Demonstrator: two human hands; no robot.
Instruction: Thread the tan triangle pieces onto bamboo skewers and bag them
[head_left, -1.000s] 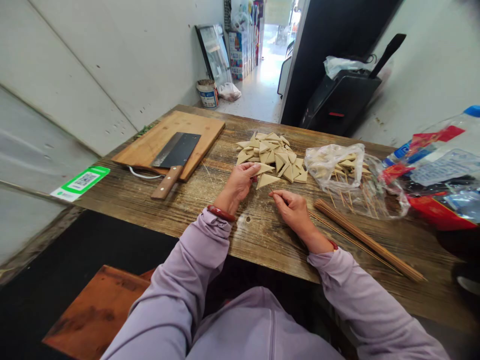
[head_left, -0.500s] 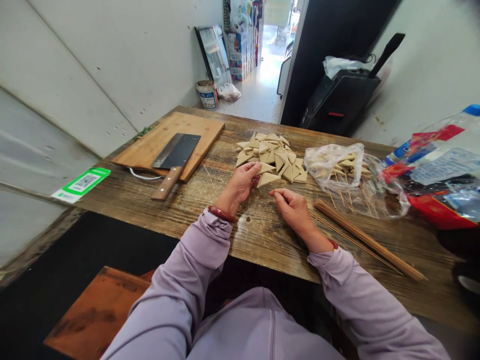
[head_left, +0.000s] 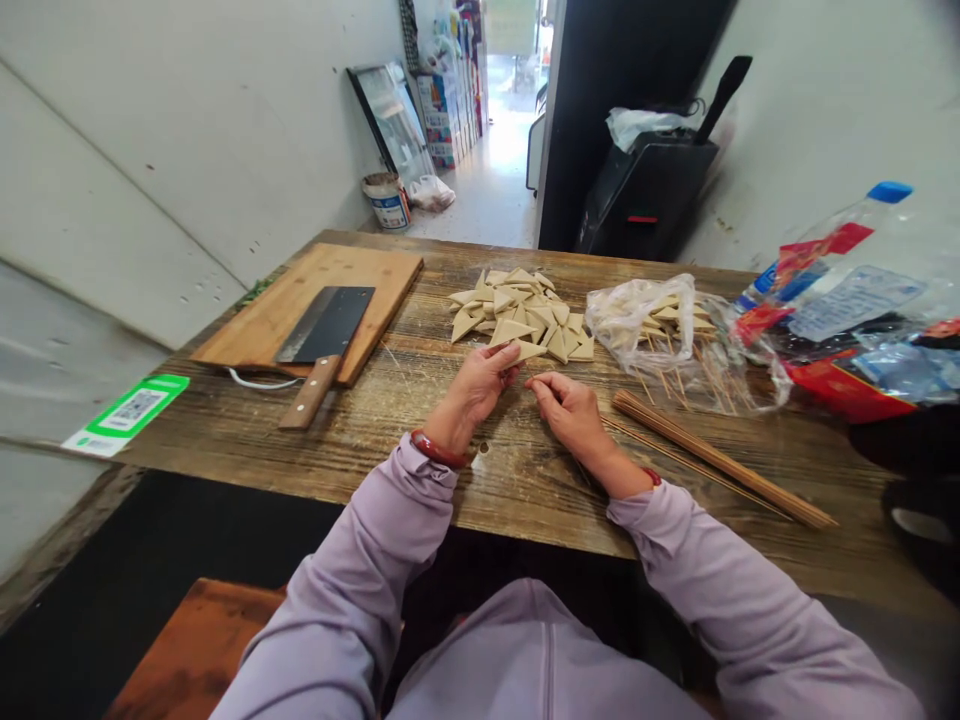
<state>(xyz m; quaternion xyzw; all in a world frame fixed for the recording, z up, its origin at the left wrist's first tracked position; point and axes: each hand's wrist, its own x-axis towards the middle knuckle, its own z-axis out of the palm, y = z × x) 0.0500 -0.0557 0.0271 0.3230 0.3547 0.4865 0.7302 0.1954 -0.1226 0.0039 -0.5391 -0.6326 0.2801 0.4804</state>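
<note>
My left hand pinches flat beige tofu triangles between thumb and fingers, at the near edge of a loose pile of similar triangles. To its right, my right hand is closed in a pinch, fingertips close to the held pieces. A thin bamboo skewer shows faintly beneath that hand; most of it is hidden. Beside my right wrist lies a bundle of bamboo skewers, with a few loose ones alongside. A clear plastic bag behind it contains triangles on sticks.
On the left, a cleaver rests on a wooden cutting board, its handle overhanging the near edge. A large plastic bottle and red packaging crowd the table's right end. A black bin-like container stands beyond the table.
The view has shifted, so the table's things appear further left. My left hand has tilted the tofu triangles, and the two hands are slightly closer together.
</note>
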